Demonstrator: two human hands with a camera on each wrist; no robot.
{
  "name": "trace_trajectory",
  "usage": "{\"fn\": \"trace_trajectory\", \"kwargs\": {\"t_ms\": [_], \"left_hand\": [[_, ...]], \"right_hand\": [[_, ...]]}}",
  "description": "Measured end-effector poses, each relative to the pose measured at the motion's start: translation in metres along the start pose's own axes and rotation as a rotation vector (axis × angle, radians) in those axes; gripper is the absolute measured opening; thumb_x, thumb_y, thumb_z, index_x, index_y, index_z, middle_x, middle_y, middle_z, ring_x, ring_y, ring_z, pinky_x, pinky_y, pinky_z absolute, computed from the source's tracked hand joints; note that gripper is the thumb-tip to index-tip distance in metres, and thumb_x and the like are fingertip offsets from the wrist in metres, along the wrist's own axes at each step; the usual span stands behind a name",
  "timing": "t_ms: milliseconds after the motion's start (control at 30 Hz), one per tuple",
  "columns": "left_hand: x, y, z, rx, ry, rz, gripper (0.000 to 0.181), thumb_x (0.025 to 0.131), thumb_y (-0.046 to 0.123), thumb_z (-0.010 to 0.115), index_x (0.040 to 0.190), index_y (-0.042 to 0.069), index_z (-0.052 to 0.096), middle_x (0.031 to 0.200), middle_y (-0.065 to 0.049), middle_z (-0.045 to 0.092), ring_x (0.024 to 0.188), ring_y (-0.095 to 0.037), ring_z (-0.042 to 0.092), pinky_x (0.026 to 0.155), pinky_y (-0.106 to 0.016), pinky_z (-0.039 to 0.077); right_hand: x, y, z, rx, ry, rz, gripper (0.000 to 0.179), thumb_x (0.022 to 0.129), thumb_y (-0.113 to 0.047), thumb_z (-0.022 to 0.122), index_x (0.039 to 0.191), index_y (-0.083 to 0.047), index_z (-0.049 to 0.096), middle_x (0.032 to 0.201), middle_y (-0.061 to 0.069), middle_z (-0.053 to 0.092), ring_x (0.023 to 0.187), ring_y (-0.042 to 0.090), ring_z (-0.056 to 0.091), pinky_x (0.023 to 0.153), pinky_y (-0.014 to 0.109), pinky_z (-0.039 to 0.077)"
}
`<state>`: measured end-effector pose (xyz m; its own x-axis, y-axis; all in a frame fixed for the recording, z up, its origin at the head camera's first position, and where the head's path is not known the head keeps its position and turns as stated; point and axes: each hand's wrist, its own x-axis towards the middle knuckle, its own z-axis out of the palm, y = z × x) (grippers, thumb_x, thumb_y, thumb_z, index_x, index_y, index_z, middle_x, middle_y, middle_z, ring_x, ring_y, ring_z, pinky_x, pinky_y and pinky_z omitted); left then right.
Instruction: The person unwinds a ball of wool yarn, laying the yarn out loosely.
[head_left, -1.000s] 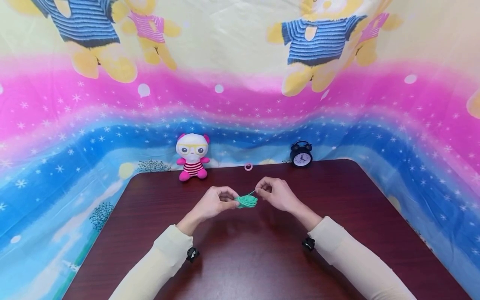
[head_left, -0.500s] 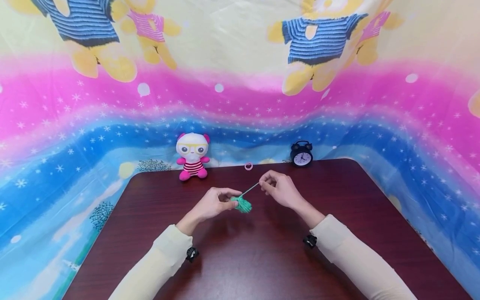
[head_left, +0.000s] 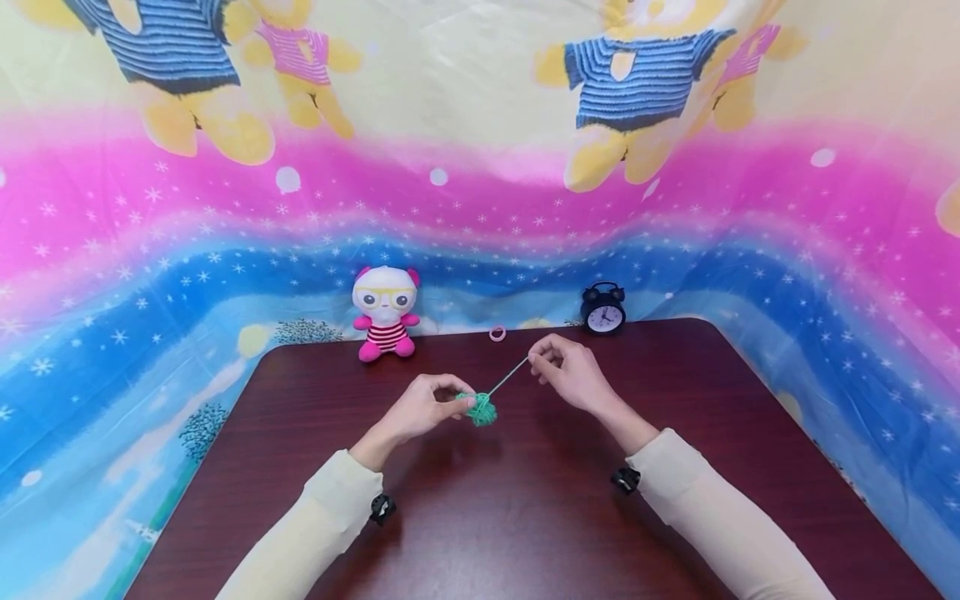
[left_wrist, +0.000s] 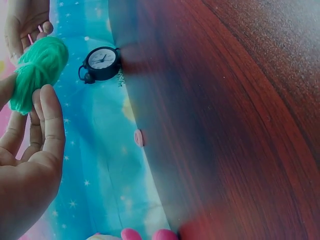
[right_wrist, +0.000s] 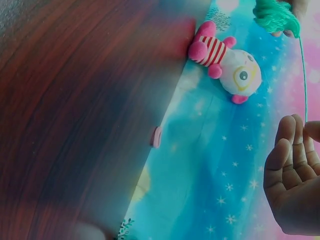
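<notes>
A small bundle of green yarn (head_left: 482,410) is held above the table by my left hand (head_left: 426,407), pinched between thumb and fingers. In the left wrist view the yarn bundle (left_wrist: 42,67) shows a strand wrapped about its middle. My right hand (head_left: 572,373) pinches the loose end of the yarn, up and to the right of the bundle. Between the two hands the yarn strand (head_left: 510,375) runs straight and slanted. The right wrist view shows that strand (right_wrist: 304,80) leading from the bundle down to the right hand's fingertips (right_wrist: 297,122).
On the dark red wooden table (head_left: 465,533), a pink and white panda plush (head_left: 385,312) sits at the back left. A black alarm clock (head_left: 603,308) stands at the back right. Between them lies a small pink ring-shaped roll (head_left: 497,333). A printed cloth (head_left: 480,208) hangs behind.
My right hand has moved up and to the right, drawing out a longer strand. The yarn bundle in my left hand has turned and shifted slightly left; the left hand stays nearly in place.
</notes>
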<state>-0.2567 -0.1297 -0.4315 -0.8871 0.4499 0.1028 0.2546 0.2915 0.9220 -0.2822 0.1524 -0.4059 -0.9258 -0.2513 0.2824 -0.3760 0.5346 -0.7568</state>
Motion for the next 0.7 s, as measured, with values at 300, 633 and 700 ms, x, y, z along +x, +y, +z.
{"fn": "trace_trajectory", "kwargs": {"t_ms": [300, 633, 700], "left_hand": [[0.0, 0.002, -0.003, -0.035, 0.016, -0.025, 0.025, 0.092, 0.018, 0.073, 0.112, 0.004, 0.069, 0.1, -0.016, 0.073, 0.085, -0.024, 0.073, 0.083, -0.048, 0.06], [-0.001, 0.0, -0.004, -0.022, -0.061, 0.014, 0.042, 0.092, 0.011, 0.071, 0.133, 0.006, 0.063, 0.111, -0.02, 0.069, 0.093, -0.042, 0.069, 0.084, -0.055, 0.058], [-0.002, 0.001, -0.004, -0.005, -0.056, 0.02, 0.037, 0.091, 0.01, 0.071, 0.128, 0.006, 0.066, 0.109, -0.018, 0.068, 0.09, -0.036, 0.07, 0.084, -0.055, 0.058]], "right_hand": [[0.002, 0.006, -0.01, 0.005, 0.039, 0.003, 0.01, 0.099, -0.025, 0.064, 0.099, -0.016, 0.067, 0.083, 0.004, 0.075, 0.068, 0.016, 0.069, 0.062, 0.031, 0.053], [0.002, 0.011, -0.019, 0.028, 0.058, 0.018, 0.011, 0.099, -0.024, 0.063, 0.102, -0.014, 0.066, 0.085, 0.006, 0.074, 0.07, 0.019, 0.07, 0.064, 0.032, 0.055], [0.001, 0.012, -0.021, 0.028, 0.06, 0.017, 0.014, 0.1, -0.024, 0.062, 0.104, -0.012, 0.067, 0.086, 0.006, 0.074, 0.07, 0.021, 0.071, 0.064, 0.032, 0.055]]}}
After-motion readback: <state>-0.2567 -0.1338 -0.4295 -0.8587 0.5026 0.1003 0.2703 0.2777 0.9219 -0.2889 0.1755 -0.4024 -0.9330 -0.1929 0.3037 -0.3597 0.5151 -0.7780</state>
